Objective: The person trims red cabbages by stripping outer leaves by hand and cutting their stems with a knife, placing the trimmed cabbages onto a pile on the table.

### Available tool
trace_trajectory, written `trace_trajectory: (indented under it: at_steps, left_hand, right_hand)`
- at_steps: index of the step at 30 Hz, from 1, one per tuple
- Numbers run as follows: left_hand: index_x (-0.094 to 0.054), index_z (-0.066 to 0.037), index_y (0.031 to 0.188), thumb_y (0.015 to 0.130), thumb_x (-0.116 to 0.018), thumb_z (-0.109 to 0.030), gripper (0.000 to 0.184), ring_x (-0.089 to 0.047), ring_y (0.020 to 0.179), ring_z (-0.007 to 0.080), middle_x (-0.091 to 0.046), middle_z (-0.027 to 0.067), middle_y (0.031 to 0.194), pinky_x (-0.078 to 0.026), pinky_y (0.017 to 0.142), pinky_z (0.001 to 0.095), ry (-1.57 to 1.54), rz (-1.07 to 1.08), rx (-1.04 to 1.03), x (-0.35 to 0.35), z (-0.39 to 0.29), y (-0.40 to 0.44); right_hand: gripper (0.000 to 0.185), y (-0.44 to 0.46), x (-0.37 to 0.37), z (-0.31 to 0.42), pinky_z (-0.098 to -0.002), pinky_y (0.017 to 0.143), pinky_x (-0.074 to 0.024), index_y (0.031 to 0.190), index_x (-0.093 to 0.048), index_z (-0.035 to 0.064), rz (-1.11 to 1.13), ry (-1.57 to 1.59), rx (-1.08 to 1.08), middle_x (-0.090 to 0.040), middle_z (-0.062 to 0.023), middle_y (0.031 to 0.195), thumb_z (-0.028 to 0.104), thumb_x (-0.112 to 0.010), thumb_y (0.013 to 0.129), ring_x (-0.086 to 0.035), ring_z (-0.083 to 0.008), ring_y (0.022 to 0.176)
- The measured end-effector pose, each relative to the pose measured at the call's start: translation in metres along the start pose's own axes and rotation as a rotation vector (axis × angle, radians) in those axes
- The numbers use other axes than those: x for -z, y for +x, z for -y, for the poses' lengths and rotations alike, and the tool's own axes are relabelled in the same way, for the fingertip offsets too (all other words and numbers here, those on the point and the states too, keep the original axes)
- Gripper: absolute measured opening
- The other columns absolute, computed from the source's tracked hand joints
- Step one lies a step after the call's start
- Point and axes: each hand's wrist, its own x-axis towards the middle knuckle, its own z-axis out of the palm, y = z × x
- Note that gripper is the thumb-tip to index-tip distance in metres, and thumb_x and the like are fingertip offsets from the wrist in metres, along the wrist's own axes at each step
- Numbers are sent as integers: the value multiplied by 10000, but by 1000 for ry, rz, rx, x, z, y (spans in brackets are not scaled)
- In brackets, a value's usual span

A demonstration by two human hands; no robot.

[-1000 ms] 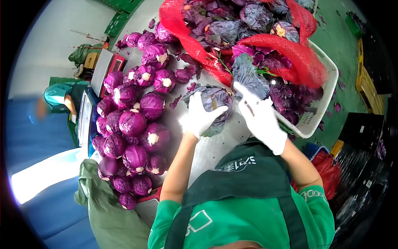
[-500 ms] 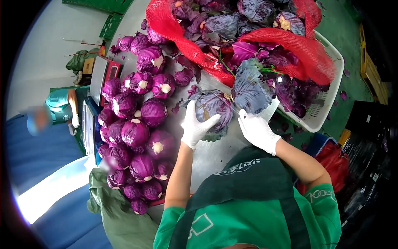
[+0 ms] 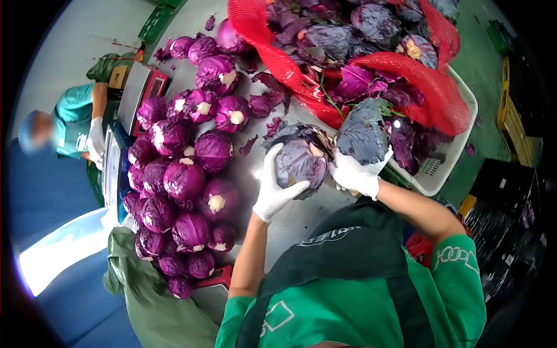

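Note:
My left hand (image 3: 272,188), white-gloved, is wrapped round the left and lower side of a dusky purple cabbage (image 3: 301,165) on the metal table. On the cabbage's right side, my right hand (image 3: 355,175) has its fingers closed by the cabbage's edge and a large grey-purple outer leaf (image 3: 362,136). A pale blade-like piece shows beside that hand; what the fingers grip is partly hidden. Several peeled bright purple cabbages (image 3: 184,178) are heaped to the left. Above, a red mesh bag (image 3: 429,87) holds unpeeled cabbages (image 3: 376,22).
A white crate (image 3: 467,116) with loose leaves stands at the right. Scales (image 3: 119,153) lie beyond the heap, where a co-worker (image 3: 75,124) stands. Green cloth (image 3: 136,278) hangs at the lower left. Black boxes (image 3: 503,184) and a wooden pallet (image 3: 513,127) are at far right.
The cabbage has turned so a pale cut patch shows on its upper right. My right hand has moved against it and the outer leaf. The co-worker has shifted, an arm now over the scale.

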Motion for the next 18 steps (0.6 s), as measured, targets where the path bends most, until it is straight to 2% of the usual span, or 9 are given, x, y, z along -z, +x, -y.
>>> trace_trajectory:
  at_steps: [3,5,9,10,11,13,14,15,18]
  left_hand:
    - [-365,-73,1368,849,-716,-90,627,-397,1337,236,-405,101,1387,-357,1084,384,-323,49,231,24,-12,-6]
    - [-411,-88,1235,898,-674,-96,428,-444,1228,204,-453,84,1277,-378,1042,375,-325,32,223,15,-18,0]
    - [-417,-11,1288,761,-835,-297,731,-452,1214,256,-453,155,1280,-382,1048,385,-35,-199,83,-30,-18,28]
    - [-386,-11,1341,784,-813,-232,736,-446,1242,255,-465,159,1288,-360,1073,375,240,-229,160,-41,-24,29]
    - [-369,-16,1383,803,-792,-229,748,-447,1245,258,-471,158,1282,-349,1086,374,270,-152,60,-38,-16,31]
    - [-352,-22,1425,822,-771,-225,762,-447,1248,261,-477,157,1277,-338,1100,373,295,-69,-49,-31,-5,34]
    - [-397,-65,1419,798,-780,-276,759,-439,1225,296,-439,161,1245,-352,1086,391,345,-48,-80,-28,-3,31]
    - [-442,-107,1413,775,-790,-327,759,-430,1203,332,-402,165,1214,-365,1072,410,397,-33,-111,-26,0,28]
    - [-448,-131,1418,780,-783,-377,760,-428,1206,328,-404,155,1210,-373,1061,420,346,-39,35,-24,-2,15]
  right_hand:
    - [514,-13,-7,5,-440,546,-535,1362,-347,-108,-60,219,14,-656,-223,695,174,-441,943,-649,-338,538]
    - [490,-9,-9,-11,-472,602,-528,1337,-392,-94,-186,61,180,-637,-264,707,154,-479,924,-657,-377,605]
    - [569,-25,15,-8,-474,634,-506,1446,-366,-3,-567,-275,494,-622,-211,751,125,-513,911,-636,-379,678]
    - [649,-18,19,-21,-469,596,-493,1504,-336,109,-639,-322,503,-630,-192,722,176,-553,897,-625,-363,623]
    - [634,-12,21,-36,-413,525,-480,1504,-343,115,-832,-383,605,-602,-139,651,136,-555,907,-597,-280,527]
    - [612,-22,39,-46,-326,451,-434,1501,-356,125,-605,265,283,-562,-56,618,113,-550,921,-532,-155,459]
    - [557,-34,46,-47,-279,464,-433,1468,-405,59,-602,415,253,-570,-44,657,107,-532,929,-490,-103,460]
    - [637,-34,49,-63,-245,436,-407,1523,-326,124,-564,569,227,-589,-23,674,80,-539,924,-479,-79,467]
    - [527,-52,75,-91,-223,394,-381,1424,-383,138,-752,917,234,-556,-2,669,58,-539,927,-448,-70,451]
